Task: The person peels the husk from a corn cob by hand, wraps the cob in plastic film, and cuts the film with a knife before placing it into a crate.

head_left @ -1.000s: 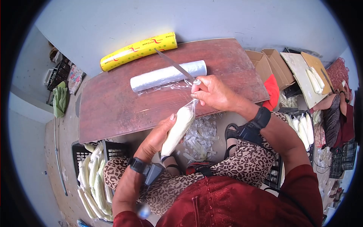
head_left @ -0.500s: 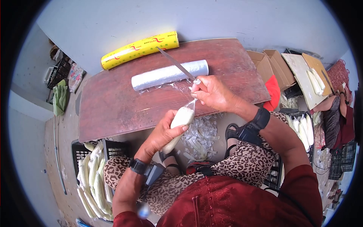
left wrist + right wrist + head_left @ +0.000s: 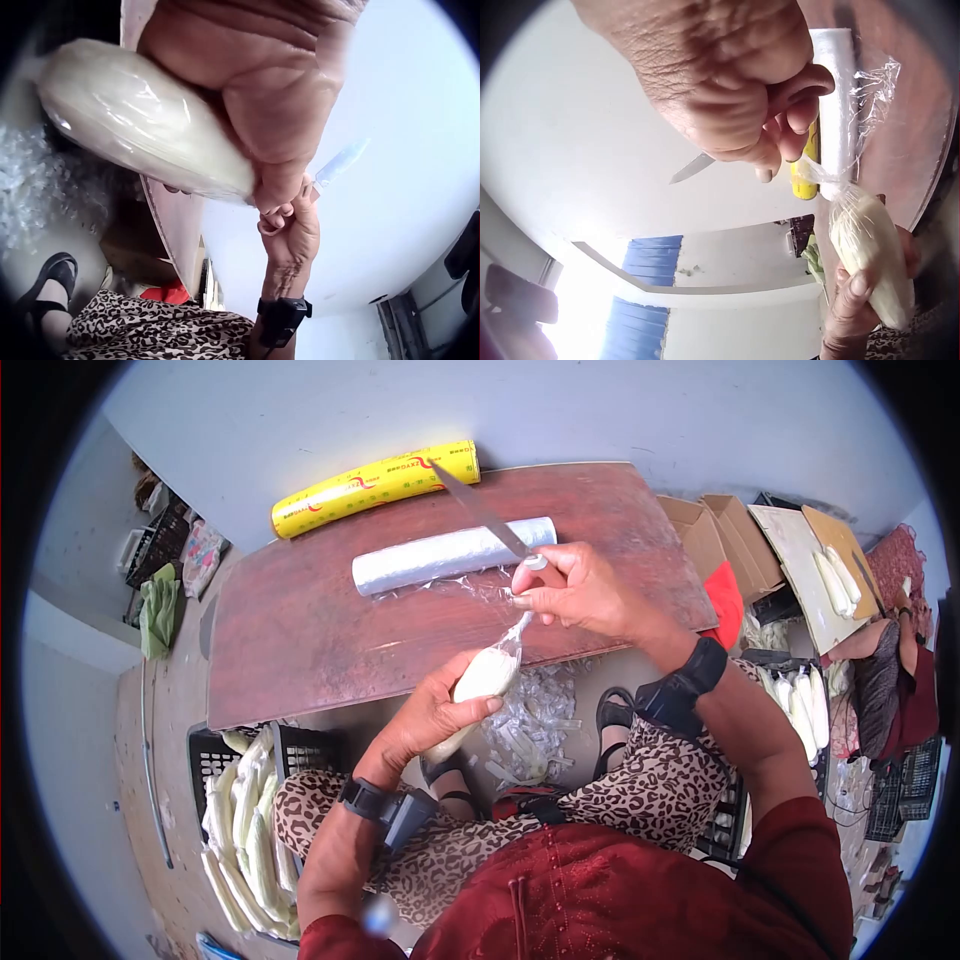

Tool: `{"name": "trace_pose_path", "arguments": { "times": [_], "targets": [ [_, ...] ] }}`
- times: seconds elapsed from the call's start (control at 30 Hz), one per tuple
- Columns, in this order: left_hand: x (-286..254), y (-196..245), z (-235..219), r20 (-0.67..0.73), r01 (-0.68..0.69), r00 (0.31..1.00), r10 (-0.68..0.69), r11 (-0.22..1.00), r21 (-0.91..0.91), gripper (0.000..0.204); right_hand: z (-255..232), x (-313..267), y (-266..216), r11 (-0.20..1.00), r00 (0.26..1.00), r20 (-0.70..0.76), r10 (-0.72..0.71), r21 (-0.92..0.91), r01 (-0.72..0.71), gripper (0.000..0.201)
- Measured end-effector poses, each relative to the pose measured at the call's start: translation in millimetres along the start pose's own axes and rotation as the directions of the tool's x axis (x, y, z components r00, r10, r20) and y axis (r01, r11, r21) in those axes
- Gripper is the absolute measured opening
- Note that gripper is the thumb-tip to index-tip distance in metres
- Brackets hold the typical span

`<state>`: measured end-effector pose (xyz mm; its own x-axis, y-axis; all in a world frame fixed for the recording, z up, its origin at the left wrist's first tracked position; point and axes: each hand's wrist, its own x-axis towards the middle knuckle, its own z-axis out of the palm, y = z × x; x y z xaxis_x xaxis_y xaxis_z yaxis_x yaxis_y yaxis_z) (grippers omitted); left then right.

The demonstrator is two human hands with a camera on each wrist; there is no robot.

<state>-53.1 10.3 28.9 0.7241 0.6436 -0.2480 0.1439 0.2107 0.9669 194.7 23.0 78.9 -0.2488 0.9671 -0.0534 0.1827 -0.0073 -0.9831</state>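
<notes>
My left hand (image 3: 445,710) grips a pale, elongated vegetable (image 3: 487,674) wrapped in clear cling film, its thumb lying across the near side. In the left wrist view the film lies smooth and glossy along the vegetable (image 3: 142,120). My right hand (image 3: 585,595) holds a knife (image 3: 485,515), blade pointing up and away. The same hand pinches the gathered end of the film (image 3: 517,630), which is twisted into a narrow tail above the vegetable. Beyond the hands, a roll of cling film (image 3: 450,555) lies on the reddish-brown table (image 3: 300,630), a loose crumpled edge trailing from it.
A yellow printed roll (image 3: 375,490) lies at the table's back edge. Black crates (image 3: 300,745) of pale vegetables stand at both sides. Film scraps (image 3: 540,725) cover the floor between the feet. Cardboard boxes (image 3: 735,540) and another person's arm (image 3: 908,635) are at right.
The left hand has shifted its grip up the vegetable, thumb now across it. The film end has gone from a loose, wide gather to a tight twist. The right hand tilts slightly with the knife.
</notes>
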Motion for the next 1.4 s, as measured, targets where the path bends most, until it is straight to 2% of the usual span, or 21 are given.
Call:
{"name": "trace_pose_path", "arguments": {
  "times": [0.07, 0.17, 0.27, 0.37, 0.4, 0.43, 0.5, 0.6, 0.67, 0.83, 0.93, 1.03, 1.13, 1.23, 1.33, 1.4],
  "targets": [
    [-2.4, 2.6, -3.6, 0.008, 0.024, 1.0, -0.024, 0.999, -0.042, 0.054, -5.1, -6.3, -14.2, 0.996, 1.0, 0.006, 0.02, 0.09, -0.021, 0.029],
    [-6.2, 3.6, -3.7, 0.038, 0.051, 0.998, -0.046, 0.988, -0.148, 0.053, -5.8, -11.1, -13.6, 0.984, 0.996, 0.09, 0.01, 0.179, -0.026, 0.044],
    [-7.3, 3.9, -3.4, 0.073, 0.072, 0.996, -0.057, 0.973, -0.219, 0.052, -1.5, -7.2, 2.3, 0.992, 0.986, 0.155, -0.055, 0.125, 0.035, 0.041],
    [-7.2, 2.0, -3.1, 0.121, 0.077, 0.991, -0.051, 0.971, -0.228, 0.054, -0.2, -4.6, 3.8, 0.996, 0.967, 0.25, 0.056, 0.05, -0.071, 0.033],
    [-6.1, -1.7, -2.8, 0.143, 0.075, 0.989, -0.044, 0.971, -0.225, 0.055, -1.1, -5.5, 0.0, 0.996, 0.96, 0.27, 0.08, -0.063, -0.066, 0.022],
    [-5.4, -3.7, -2.5, 0.165, 0.073, 0.986, -0.037, 0.972, -0.223, 0.056, 1.4, -6.0, -1.8, 0.996, 0.965, 0.25, 0.079, -0.046, -0.07, 0.019],
    [-4.1, -3.1, -1.8, 0.208, 0.103, 0.977, -0.033, 0.937, -0.333, 0.056, 6.8, -7.9, -2.8, 0.997, 0.975, 0.21, 0.079, -0.012, -0.079, 0.016],
    [1.1, -9.5, -5.9, 0.235, 0.131, 0.972, -0.021, 0.878, -0.46, 0.062, 10.7, -3.2, 7.8, 0.999, 0.991, 0.13, -0.032, -0.034, 0.036, 0.014],
    [3.4, -12.9, -6.9, 0.219, 0.119, 0.976, -0.009, 0.86, -0.496, 0.065, 9.2, -2.7, 6.0, 0.998, 0.99, 0.138, -0.028, -0.044, 0.034, 0.012],
    [3.0, -9.9, -5.8, 0.151, 0.096, 0.988, -0.036, 0.906, -0.412, 0.058, 11.0, -0.5, 12.6, 0.998, 0.99, 0.132, -0.055, 0.003, 0.055, 0.007],
    [1.7, -0.1, -3.3, 0.113, 0.046, 0.993, -0.019, 0.97, -0.238, 0.06, 17.4, -3.0, 9.1, 0.999, 0.994, 0.108, -0.029, 0.021, 0.026, 0.006],
    [0.7, 5.6, -1.4, 0.089, 0.083, 0.993, -0.072, 0.988, -0.127, 0.055, 20.5, -2.7, 10.2, 1.0, 0.994, 0.105, -0.013, 0.019, 0.012, 0.005],
    [5.1, -2.1, -0.4, 0.033, 0.021, 0.999, -0.021, 1.0, -0.019, 0.049, 22.8, -1.1, 13.0, 1.0, 0.994, 0.107, -0.029, -0.001, 0.029, 0.005],
    [10.4, -15.6, -1.9, 0.019, -0.009, 1.0, 0.01, 1.0, -0.018, 0.055, 27.9, 0.8, 14.5, 1.0, 0.996, 0.09, -0.011, 0.001, 0.011, 0.006],
    [10.7, -19.1, 1.5, 0.014, -0.042, 0.999, 0.048, 0.955, -0.293, 0.052, 26.0, 4.7, 19.4, 0.999, 0.998, 0.056, -0.029, -0.042, 0.031, 0.007],
    [11.5, -19.2, -2.2, 0.024, 0.012, 1.0, -0.002, 0.905, -0.426, 0.043, 24.2, 5.1, 17.8, 0.997, 0.998, 0.045, -0.046, -0.063, 0.049, 0.008]
  ]
}}
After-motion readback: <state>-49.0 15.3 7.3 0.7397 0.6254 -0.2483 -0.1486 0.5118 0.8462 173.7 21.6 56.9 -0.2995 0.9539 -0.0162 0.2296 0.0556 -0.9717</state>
